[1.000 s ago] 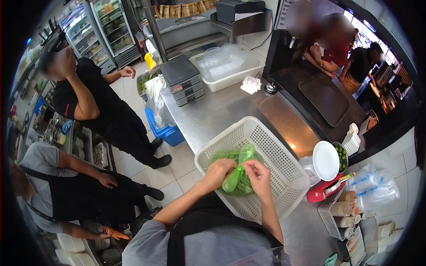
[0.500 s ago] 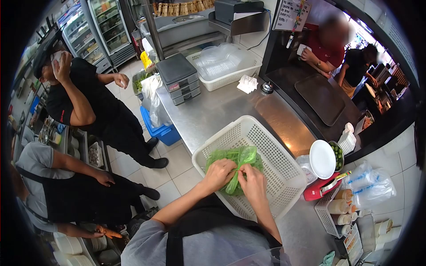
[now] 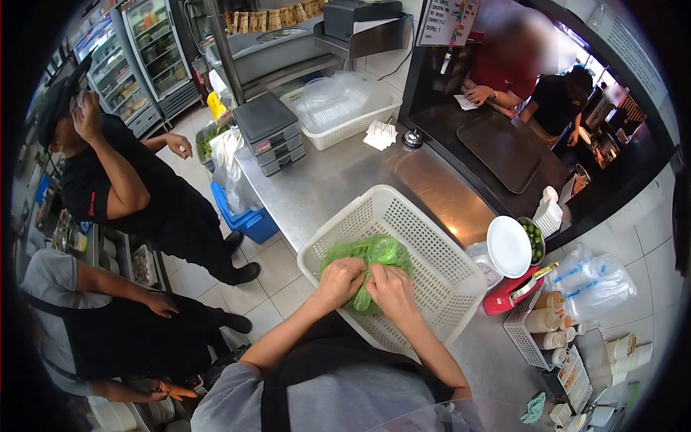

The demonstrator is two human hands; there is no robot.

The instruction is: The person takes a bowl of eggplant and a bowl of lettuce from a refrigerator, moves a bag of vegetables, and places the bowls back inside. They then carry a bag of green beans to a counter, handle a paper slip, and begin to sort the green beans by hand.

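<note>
A green plastic bag (image 3: 389, 250) lies in the left part of a white perforated basket (image 3: 450, 288) on the steel counter. My left hand (image 3: 340, 282) is closed on the bag's gathered plastic, its fingertips pinching near the middle. Close beside it, my right hand (image 3: 391, 289) grips the same bag with curled fingers. The two hands almost touch. What the bag contains is hard to make out through the plastic.
Behind the basket stand grey drawers (image 3: 270, 129) and a white basket of clear lids (image 3: 345, 108). White plates (image 3: 511, 247), a red device (image 3: 509, 291) and sauce bottles (image 3: 545, 320) are on the right. Two co-workers (image 3: 122, 180) stand left; others are beyond the pass window.
The view has shifted slightly. Both hands stay on the bag, its upright green top now lower and more bunched. The person in red beyond the window has lowered their hands to some paper.
</note>
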